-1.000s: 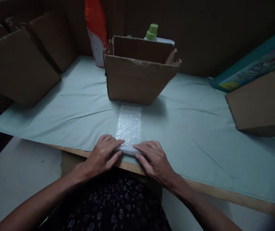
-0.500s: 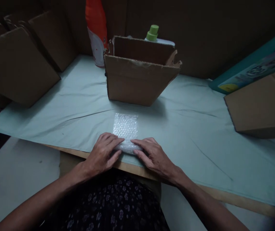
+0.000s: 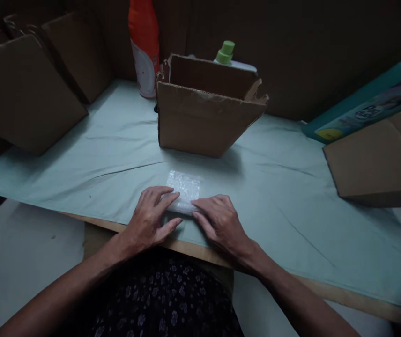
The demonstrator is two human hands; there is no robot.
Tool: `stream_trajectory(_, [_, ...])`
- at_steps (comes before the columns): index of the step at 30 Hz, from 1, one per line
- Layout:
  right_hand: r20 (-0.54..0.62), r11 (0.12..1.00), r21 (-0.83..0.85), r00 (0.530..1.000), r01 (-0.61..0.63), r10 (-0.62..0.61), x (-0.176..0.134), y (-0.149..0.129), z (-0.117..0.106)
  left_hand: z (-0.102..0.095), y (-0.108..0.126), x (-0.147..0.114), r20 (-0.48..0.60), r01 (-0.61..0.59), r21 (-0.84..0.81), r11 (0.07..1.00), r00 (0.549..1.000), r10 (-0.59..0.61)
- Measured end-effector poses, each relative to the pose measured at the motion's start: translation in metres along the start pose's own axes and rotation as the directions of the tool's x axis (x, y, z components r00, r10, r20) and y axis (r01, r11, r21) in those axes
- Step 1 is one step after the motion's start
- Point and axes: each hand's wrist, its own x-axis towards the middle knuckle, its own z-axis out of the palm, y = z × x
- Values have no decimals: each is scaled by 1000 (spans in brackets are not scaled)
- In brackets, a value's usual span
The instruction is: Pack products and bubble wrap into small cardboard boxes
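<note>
One open box (image 3: 205, 121) stands beyond one bubble-wrap sheet (image 3: 187, 185)
Left hand (image 3: 149, 213) rests spread at the sheet's left, right hand (image 3: 223, 222) pinches its right

Bubble wrap (image 3: 185, 188) partly behind left hand (image 3: 150, 214)

The one camera sat on the person's head and looked forward and down. It saw the counter (image 3: 200, 252) from above, with the person's own dark flowery clothes (image 3: 165, 299) at the very bottom. The left hand (image 3: 149, 217) and the right hand (image 3: 223, 222) were close to it, near the middle, with the bubble wrap (image 3: 185, 185). The middle box (image 3: 204, 121) was farther off, and the top of the view cut off the orange bottle (image 3: 144, 47).
</note>
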Motion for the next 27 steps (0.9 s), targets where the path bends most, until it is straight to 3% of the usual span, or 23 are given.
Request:
stream_trajectory(2, [44,989,124,996,-85,80,-1,0,-3,-3,0,-2,38,15,-87,996,999,-12])
stream_trajectory(4, [49,982,141,992,-125,119,-2,-1,-4,-3,-2,-2,45,47,-125,991,998,-41])
stream_trajectory(8, [-70,995,-95,997,-32,25,-2,-6,-1,6,-11,11,11,107,33,994,994,-108])
stream_trajectory(12, [46,974,-227,999,27,-17,8,-3,5,10,-12,26,-27,204,117,972,979,-203])
stream_trajectory(15, [44,993,-85,995,-86,90,15,8,7,8,-7,24,-97,315,-120,941,940,-327])
stream_trajectory(17, [-8,981,55,982,-188,189,17,13,6,7,-4,16,-88,405,-354,843,883,-461])
stream_trajectory(20, [-32,946,203,964,-253,265,17,10,2,9,2,7,70,488,-620,615,814,-577])
stream_trajectory(23, [32,940,283,981,-194,192,14,4,-4,11,10,8,238,549,-695,465,786,-571])
stream_trajectory(25, [76,918,354,984,-179,162,13,4,-9,10,17,14,273,565,-681,466,787,-554])
stream_trajectory(27, [150,827,505,969,-245,196,13,10,-15,11,23,18,246,537,-653,534,817,-521])
